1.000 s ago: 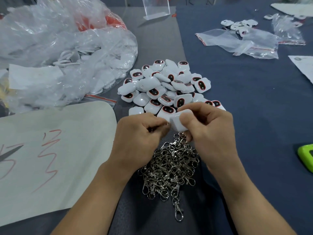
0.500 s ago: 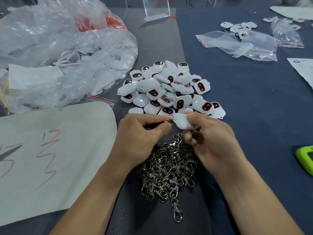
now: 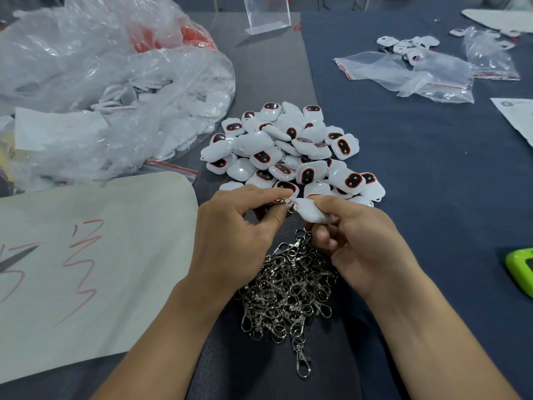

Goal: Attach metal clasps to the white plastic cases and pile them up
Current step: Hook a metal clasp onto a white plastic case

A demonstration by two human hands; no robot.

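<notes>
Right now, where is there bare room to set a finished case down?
Free: the blue cloth right of the case pile, bordered by the flat bags and the green object; the grey strip between pile and clear stand. Crowded: the clasp heap in front, big plastic bag and white sheet on the left.

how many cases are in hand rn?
1: the white case pinched in the right hand, above the clasp heap. The left hand holds a clasp; its palm is hidden.
</notes>
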